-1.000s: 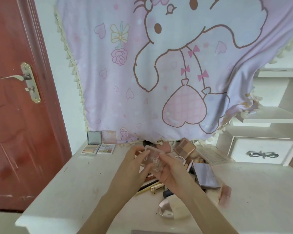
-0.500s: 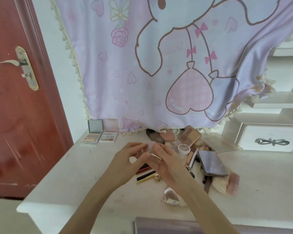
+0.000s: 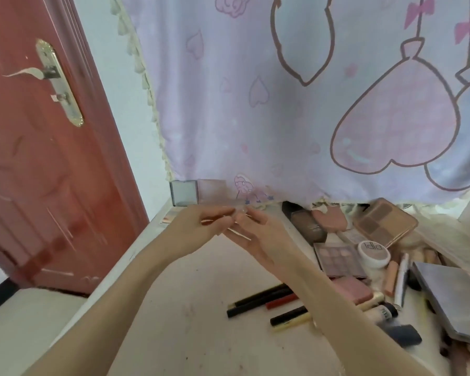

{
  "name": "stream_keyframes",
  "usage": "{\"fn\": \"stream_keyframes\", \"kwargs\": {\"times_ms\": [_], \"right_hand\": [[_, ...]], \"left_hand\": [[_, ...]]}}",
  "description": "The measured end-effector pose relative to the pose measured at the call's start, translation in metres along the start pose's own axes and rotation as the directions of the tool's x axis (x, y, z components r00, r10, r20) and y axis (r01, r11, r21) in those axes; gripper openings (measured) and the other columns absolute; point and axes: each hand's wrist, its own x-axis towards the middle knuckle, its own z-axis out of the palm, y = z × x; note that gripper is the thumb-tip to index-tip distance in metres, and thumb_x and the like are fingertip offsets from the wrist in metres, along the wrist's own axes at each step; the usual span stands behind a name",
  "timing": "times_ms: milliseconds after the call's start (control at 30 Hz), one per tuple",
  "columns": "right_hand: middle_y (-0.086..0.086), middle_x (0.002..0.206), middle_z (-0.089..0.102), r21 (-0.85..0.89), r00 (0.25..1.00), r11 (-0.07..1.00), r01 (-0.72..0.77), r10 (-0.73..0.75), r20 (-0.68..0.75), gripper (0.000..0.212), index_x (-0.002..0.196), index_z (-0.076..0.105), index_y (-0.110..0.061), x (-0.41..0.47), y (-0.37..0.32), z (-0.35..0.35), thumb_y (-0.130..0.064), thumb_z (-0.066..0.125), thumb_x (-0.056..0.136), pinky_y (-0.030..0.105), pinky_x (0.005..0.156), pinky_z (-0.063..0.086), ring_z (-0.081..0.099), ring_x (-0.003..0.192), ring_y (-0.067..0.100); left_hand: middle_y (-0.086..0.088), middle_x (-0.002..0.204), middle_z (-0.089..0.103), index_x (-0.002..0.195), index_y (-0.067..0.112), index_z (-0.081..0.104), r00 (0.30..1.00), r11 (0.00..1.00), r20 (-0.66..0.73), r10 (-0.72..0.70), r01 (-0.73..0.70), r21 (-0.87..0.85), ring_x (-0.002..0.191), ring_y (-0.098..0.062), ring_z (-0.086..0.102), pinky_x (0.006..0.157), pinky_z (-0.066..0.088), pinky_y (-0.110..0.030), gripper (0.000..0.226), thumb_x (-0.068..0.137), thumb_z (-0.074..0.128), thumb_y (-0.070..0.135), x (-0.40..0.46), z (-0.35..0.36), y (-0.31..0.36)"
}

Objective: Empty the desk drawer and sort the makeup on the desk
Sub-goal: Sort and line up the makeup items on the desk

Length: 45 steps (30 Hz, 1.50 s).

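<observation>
My left hand (image 3: 198,225) and my right hand (image 3: 258,232) are together above the white desk (image 3: 190,321), both pinching a thin clear-lidded palette (image 3: 238,213) that is seen edge-on and blurred. Two open palettes (image 3: 196,192) lean against the cloth at the back left, just behind my hands. To the right lies a heap of makeup: a brown eyeshadow palette (image 3: 384,222), a mauve eyeshadow palette (image 3: 338,259), a white round jar (image 3: 373,253), a pink compact (image 3: 353,291) and dark pencils (image 3: 263,298).
A lilac cartoon cloth (image 3: 296,104) hangs over the mirror behind the desk. A red door (image 3: 38,158) stands at the left beyond the desk's edge. A large grey palette (image 3: 456,297) lies at the far right with tubes and a dark sponge beside it.
My hands carried the clear palette from the desk's middle toward the back left, close to the two open palettes. The view has dropped and moved closer to the desk.
</observation>
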Motion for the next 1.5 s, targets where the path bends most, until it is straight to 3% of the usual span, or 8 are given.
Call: {"fn": "stream_keyframes", "kwargs": {"times_ms": [200, 300, 533, 733, 1000, 1167, 1267, 1500], "right_hand": [[0.006, 0.091, 0.068, -0.137, 0.991, 0.984, -0.118, 0.126, 0.052, 0.023, 0.085, 0.070, -0.004, 0.049, -0.009, -0.029, 0.005, 0.049, 0.092, 0.029, 0.097, 0.049, 0.065, 0.096, 0.015], [0.016, 0.104, 0.059, -0.178, 0.986, 0.971, -0.159, 0.166, 0.022, 0.026, 0.113, 0.053, 0.017, 0.066, 0.001, -0.046, 0.007, 0.053, 0.089, 0.026, 0.093, 0.051, 0.062, 0.100, 0.019], [0.012, 0.098, 0.063, -0.139, 0.974, 0.971, -0.195, 0.208, 0.092, 0.024, 0.107, 0.060, 0.005, 0.087, 0.000, -0.050, 0.012, 0.054, 0.085, 0.023, 0.086, 0.054, 0.063, 0.092, 0.018], [0.010, 0.088, 0.055, -0.123, 0.969, 0.967, -0.221, 0.232, 0.086, 0.034, 0.118, 0.051, 0.015, 0.094, -0.001, -0.063, 0.012, 0.055, 0.084, 0.018, 0.079, 0.054, 0.059, 0.089, 0.017], [0.005, 0.081, 0.061, -0.164, 0.982, 0.969, -0.183, 0.187, 0.010, 0.017, 0.087, 0.062, -0.001, 0.098, 0.004, -0.070, 0.015, 0.056, 0.082, 0.021, 0.081, 0.055, 0.063, 0.079, 0.013], [0.003, 0.088, 0.067, -0.188, 0.984, 0.967, -0.173, 0.177, 0.006, 0.027, 0.092, 0.065, -0.005, 0.098, 0.003, -0.075, 0.018, 0.056, 0.080, 0.019, 0.080, 0.055, 0.065, 0.081, 0.010], [0.003, 0.094, 0.067, -0.258, 0.988, 0.956, -0.139, 0.150, 0.023, 0.033, 0.099, 0.063, -0.007, 0.097, 0.005, -0.075, 0.019, 0.056, 0.079, 0.016, 0.079, 0.053, 0.065, 0.082, 0.007], [-0.001, 0.094, 0.064, -0.765, 0.999, 0.643, -0.025, 0.048, 0.008, 0.045, 0.108, 0.057, -0.017, 0.105, 0.011, -0.073, 0.011, 0.067, 0.073, 0.020, 0.075, 0.052, 0.059, 0.080, 0.008]], "left_hand": [[-0.006, 0.101, 0.069, 0.109, 0.044, 0.062, 0.986, 0.993, 0.167, -0.002, -0.017, 0.115, 0.088, -0.018, 0.060, 0.082, 0.046, -0.024, 0.029, 0.095, 0.049, 0.021, 0.051, -0.004, -0.024], [0.008, 0.082, 0.069, 0.106, 0.031, 0.069, 0.979, 0.976, 0.205, 0.010, -0.054, 0.209, 0.071, -0.009, 0.056, 0.068, 0.042, -0.013, 0.031, 0.095, 0.047, 0.012, 0.069, 0.001, -0.038], [0.004, 0.063, 0.055, 0.077, 0.030, 0.063, 0.973, 0.929, 0.232, -0.009, -0.078, 0.363, 0.060, -0.006, 0.047, 0.060, 0.036, -0.022, 0.033, 0.098, 0.041, 0.016, 0.092, -0.003, -0.050], [0.005, 0.090, 0.066, 0.123, 0.037, 0.055, 0.916, 0.987, 0.400, -0.021, -0.044, 0.152, 0.080, -0.002, 0.047, 0.080, 0.043, -0.020, 0.033, 0.096, 0.049, 0.019, 0.093, -0.010, -0.054], [-0.008, 0.108, 0.065, 0.126, 0.030, 0.055, 0.941, 0.930, 0.336, -0.047, -0.082, 0.359, 0.098, -0.030, 0.059, 0.090, 0.044, -0.032, 0.035, 0.098, 0.040, 0.015, 0.103, 0.013, -0.056], [-0.004, 0.111, 0.067, 0.122, 0.020, 0.060, 0.955, 0.930, 0.294, -0.037, -0.074, 0.359, 0.093, -0.001, 0.058, 0.077, 0.036, -0.003, 0.033, 0.098, 0.041, 0.008, 0.110, 0.008, -0.052], [0.000, 0.111, 0.066, 0.120, 0.019, 0.062, 0.967, 0.933, 0.250, -0.047, -0.047, 0.357, 0.103, -0.006, 0.058, 0.089, 0.040, -0.013, 0.035, 0.096, 0.041, 0.003, 0.115, 0.002, -0.055], [-0.005, 0.102, 0.069, 0.113, 0.012, 0.066, 0.997, 0.850, 0.058, 0.057, -0.079, 0.520, 0.096, -0.017, 0.059, 0.081, 0.039, -0.018, 0.041, 0.088, 0.041, -0.009, 0.137, -0.001, -0.059]]}}
